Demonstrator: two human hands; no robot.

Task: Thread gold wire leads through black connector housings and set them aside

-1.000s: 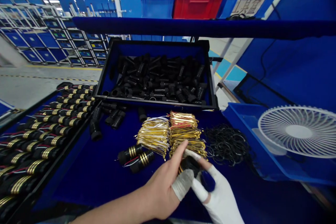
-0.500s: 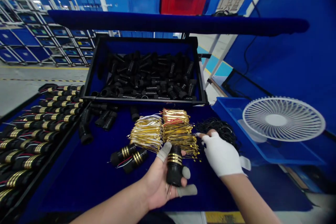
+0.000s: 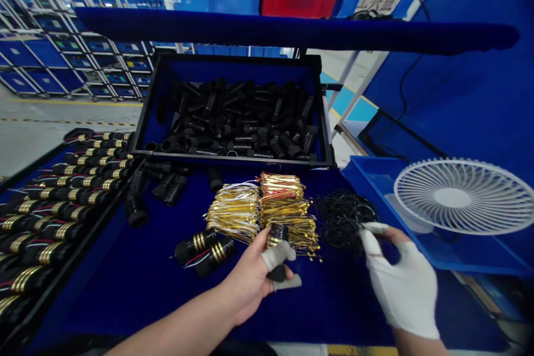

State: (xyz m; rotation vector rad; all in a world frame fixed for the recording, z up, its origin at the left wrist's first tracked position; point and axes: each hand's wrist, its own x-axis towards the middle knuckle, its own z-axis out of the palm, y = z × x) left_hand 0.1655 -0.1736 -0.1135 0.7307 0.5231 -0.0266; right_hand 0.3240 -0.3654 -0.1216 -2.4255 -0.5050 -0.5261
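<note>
My left hand (image 3: 250,275), with finger cots on some fingers, is closed around a black cylinder with gold rings (image 3: 277,236); the thumb and fingers cover much of it. My right hand (image 3: 403,281), in a white glove with bare fingertips, is pinched at the right edge of a tangled pile of thin black strands (image 3: 344,217). Whatever lies between those fingertips is too small to make out. Gold-tipped wire bundles, one with white wires (image 3: 233,212) and one with red and dark wires (image 3: 286,206), lie just beyond my left hand. Two more gold-ringed cylinders (image 3: 208,250) rest to its left.
A black-rimmed bin (image 3: 233,160) of black ribbed parts stands behind. Finished-looking ringed cylinders fill a tray (image 3: 104,222) at left. Loose ribbed tubes (image 3: 136,200) lie near it. On the right are a blue tray (image 3: 450,253) and a white fan grille (image 3: 454,197). A shelf edge (image 3: 292,33) crosses above.
My right hand has moved right and toward me, from the pile's left side to its right edge. My left thumb has shifted down across the cylinder, and the fingers wrap it more.
</note>
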